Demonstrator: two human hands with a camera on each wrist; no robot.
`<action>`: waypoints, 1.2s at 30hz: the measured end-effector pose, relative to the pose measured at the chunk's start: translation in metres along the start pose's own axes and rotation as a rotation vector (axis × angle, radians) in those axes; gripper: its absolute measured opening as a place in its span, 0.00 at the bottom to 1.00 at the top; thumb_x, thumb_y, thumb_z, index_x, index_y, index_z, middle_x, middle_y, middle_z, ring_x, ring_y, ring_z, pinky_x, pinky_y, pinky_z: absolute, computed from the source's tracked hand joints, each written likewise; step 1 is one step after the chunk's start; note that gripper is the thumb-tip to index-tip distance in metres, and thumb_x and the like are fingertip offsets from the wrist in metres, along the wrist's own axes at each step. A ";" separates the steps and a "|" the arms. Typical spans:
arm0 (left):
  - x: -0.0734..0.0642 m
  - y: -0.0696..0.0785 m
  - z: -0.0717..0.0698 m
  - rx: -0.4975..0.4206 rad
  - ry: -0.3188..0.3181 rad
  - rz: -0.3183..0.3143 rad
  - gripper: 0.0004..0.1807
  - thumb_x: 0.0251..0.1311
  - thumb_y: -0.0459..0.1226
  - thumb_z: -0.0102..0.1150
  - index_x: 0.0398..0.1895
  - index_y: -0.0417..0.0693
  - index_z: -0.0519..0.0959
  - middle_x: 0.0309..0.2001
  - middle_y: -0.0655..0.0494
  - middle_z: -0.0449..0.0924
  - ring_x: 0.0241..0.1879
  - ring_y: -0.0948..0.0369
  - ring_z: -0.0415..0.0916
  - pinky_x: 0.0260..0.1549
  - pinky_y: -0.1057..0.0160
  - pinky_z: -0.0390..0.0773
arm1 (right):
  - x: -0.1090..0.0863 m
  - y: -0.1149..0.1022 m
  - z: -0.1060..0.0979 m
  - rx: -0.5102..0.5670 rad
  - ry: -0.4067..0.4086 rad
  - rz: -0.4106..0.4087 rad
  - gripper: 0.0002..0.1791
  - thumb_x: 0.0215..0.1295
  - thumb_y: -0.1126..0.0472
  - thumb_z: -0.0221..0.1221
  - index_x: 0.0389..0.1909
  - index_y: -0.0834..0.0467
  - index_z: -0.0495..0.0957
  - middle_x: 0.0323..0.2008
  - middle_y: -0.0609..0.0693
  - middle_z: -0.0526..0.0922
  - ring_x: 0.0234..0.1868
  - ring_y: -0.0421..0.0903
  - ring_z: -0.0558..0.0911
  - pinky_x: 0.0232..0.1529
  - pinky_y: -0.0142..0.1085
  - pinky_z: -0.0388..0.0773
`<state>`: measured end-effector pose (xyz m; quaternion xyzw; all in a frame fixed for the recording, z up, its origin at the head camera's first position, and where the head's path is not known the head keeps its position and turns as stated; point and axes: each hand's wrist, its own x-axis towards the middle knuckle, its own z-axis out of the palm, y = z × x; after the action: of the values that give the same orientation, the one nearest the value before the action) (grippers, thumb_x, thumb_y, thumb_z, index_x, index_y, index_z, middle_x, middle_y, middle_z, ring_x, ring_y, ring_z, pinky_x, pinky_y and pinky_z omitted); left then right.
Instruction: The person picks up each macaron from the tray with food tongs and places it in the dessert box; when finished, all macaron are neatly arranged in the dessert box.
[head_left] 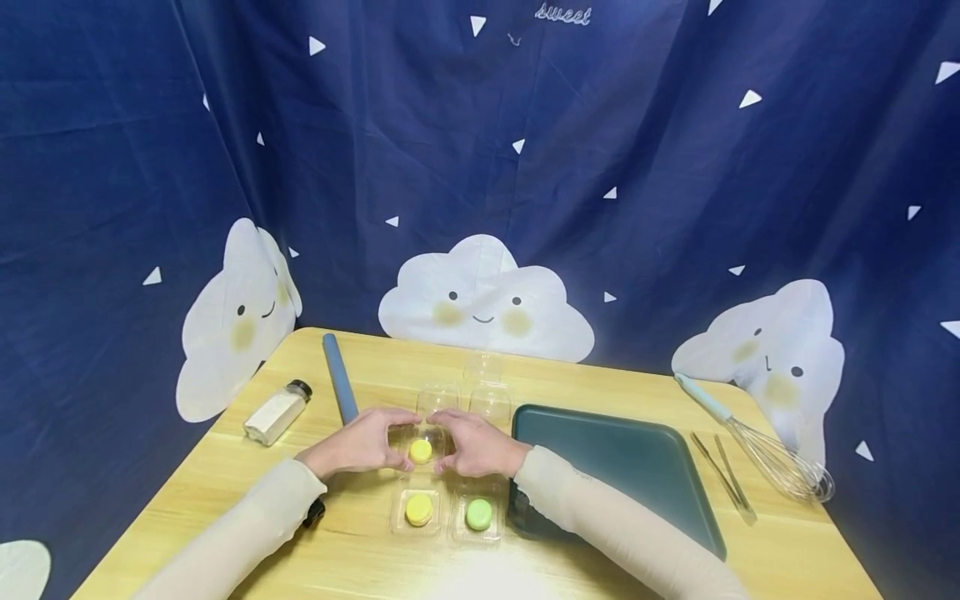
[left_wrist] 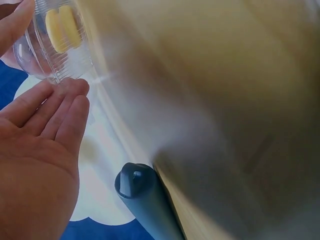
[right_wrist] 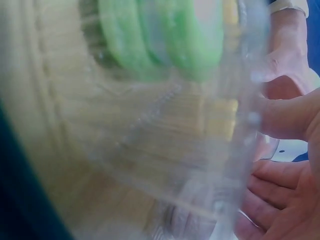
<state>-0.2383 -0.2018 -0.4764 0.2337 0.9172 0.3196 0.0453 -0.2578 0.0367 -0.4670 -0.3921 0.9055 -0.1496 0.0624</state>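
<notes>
Both hands hold a small clear plastic box (left_wrist: 37, 52) with a yellow macaron (head_left: 421, 451) inside. My left hand (head_left: 365, 439) has its thumb on the near side and its fingers on the far side, at the box's left edge. Opposite it, my right hand (head_left: 480, 444) curves round the right edge in the same way. Closer to me, a second yellow macaron (head_left: 419, 509) and a green macaron (head_left: 478, 514) sit in clear boxes side by side. The green one looms blurred in the right wrist view, partly covering that hand's work.
Raised clear lids (head_left: 491, 402) stand beyond the hands. Left are a blue rolling pin (head_left: 340, 377) and a black-capped jar of white powder (head_left: 276, 413). A dark green tray (head_left: 615, 467) lies under the right forearm, with tongs (head_left: 723, 475) and a whisk (head_left: 765, 446) farther right.
</notes>
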 end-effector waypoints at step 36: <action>0.003 -0.002 -0.004 0.037 -0.073 0.006 0.47 0.42 0.48 0.81 0.68 0.42 0.74 0.66 0.45 0.78 0.67 0.45 0.74 0.69 0.42 0.72 | 0.005 0.000 -0.010 0.053 -0.051 0.020 0.41 0.58 0.51 0.73 0.71 0.58 0.70 0.70 0.52 0.76 0.72 0.50 0.73 0.74 0.40 0.70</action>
<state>-0.2422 -0.2038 -0.4744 0.2490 0.9199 0.2939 0.0734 -0.2636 0.0349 -0.4580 -0.3850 0.9032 -0.1630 0.0975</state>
